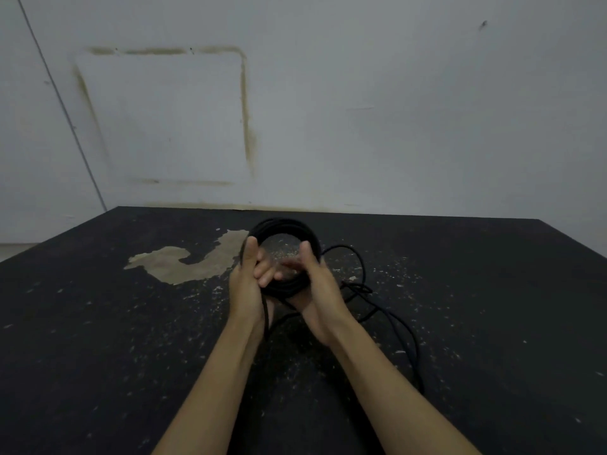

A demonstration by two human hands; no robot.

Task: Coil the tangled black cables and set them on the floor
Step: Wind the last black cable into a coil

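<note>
Above dark floor (98, 356) | both hands' fingers (262, 274) grasping cable coil (289, 231) | loose cable (394, 323) trailing right

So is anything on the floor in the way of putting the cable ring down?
Nothing visible except the cable's own loose tail, trailing right of the coiled black cable ring on the speckled black floor. Both hands hold the ring.

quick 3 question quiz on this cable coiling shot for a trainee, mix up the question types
1. True or false: both hands, left hand and right hand, hold the coil.
2. The loose cable trails on which side of the hands? A) left B) right
3. Fill in: the pale worn patch lies on the dark ____.

Key: 1 true; 2 B; 3 floor
</note>
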